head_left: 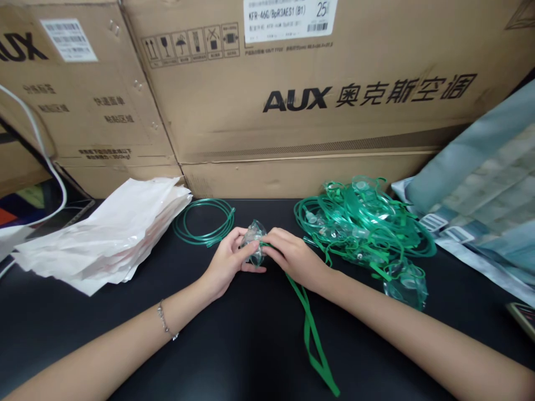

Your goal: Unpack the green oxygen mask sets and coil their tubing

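Note:
A clear green-tinted oxygen mask (256, 257) is held up above the black table, between both hands. My left hand (230, 257) is closed around its left side, thumb across the front. At the mask's right edge, the fingers of my right hand (295, 257) pinch the green elastic strap (311, 334), which hangs down toward me in a long loop. Part of the strap near the mask is hidden by my fingers. Just behind my left hand lies a coil of green tubing (204, 223).
White paper-like pouches (108, 234) are stacked at the left. A tangled heap of masks and green tubing (363, 223) lies to the right. Large cardboard boxes (301, 133) stand along the back of the table (225, 345). A pale blue plastic bag (480, 172) fills the right edge.

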### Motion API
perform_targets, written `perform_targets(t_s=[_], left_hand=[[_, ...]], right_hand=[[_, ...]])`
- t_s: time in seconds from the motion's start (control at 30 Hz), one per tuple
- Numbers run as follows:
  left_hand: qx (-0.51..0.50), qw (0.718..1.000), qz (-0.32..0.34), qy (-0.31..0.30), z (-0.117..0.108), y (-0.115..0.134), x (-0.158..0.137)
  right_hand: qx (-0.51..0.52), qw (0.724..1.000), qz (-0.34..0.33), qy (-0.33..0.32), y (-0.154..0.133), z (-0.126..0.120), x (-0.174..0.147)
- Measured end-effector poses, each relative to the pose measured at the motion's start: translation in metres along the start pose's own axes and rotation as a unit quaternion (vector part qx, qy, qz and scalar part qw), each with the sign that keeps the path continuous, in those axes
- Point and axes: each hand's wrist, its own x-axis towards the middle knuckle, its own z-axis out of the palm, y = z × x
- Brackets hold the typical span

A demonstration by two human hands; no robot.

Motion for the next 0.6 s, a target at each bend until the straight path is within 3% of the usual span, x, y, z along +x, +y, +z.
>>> perform_targets(t_s=[0.23,0.43,0.6], left_hand=[[-0.015,0.993,-0.07,-0.092,-0.008,0.005,0.002],[-0.062,0.984,-0.124,-0.109,-0.01,0.006,0.003],[-0.09,0.974,-0.175,-0.114,-0.014,0.007,0.005]], right_hand=[[-0.055,0.996,-0.058,-0.034,0.004,-0.006,-0.004],[-0.067,0.996,-0.036,-0.042,0.003,0.0,-0.009],[0.007,0.998,-0.039,-0.044,0.004,-0.005,-0.007]])
